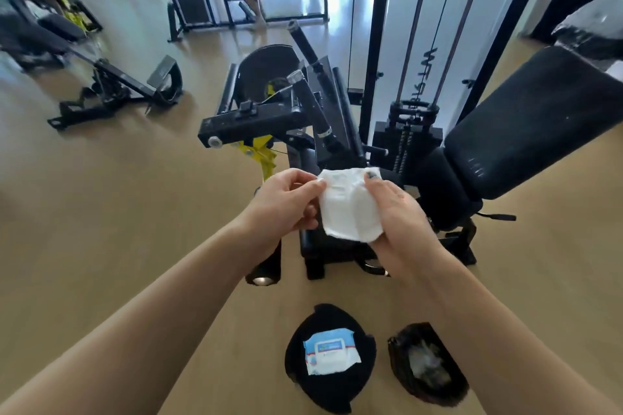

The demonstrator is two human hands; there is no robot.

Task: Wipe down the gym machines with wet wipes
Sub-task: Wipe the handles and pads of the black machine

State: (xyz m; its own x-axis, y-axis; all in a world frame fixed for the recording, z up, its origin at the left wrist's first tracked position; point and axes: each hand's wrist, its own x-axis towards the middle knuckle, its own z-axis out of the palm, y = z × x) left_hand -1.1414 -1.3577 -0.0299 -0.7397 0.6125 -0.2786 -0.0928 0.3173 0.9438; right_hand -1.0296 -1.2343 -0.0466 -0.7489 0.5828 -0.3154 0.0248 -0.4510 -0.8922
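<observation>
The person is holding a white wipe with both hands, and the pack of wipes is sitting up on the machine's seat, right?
Not quite. The head view shows the pack of wipes lying on a black bag on the floor. The left hand and right hand do both hold the white wipe.

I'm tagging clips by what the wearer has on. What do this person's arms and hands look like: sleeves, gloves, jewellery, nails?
Both forearms are bare as far as the frame shows: no sleeves, gloves, watch or bracelets in view. The left hand shows no rings. The right hand shows none either, and one of its fingertips has a dark-painted nail. The left hand's nails cannot be made out.
</observation>
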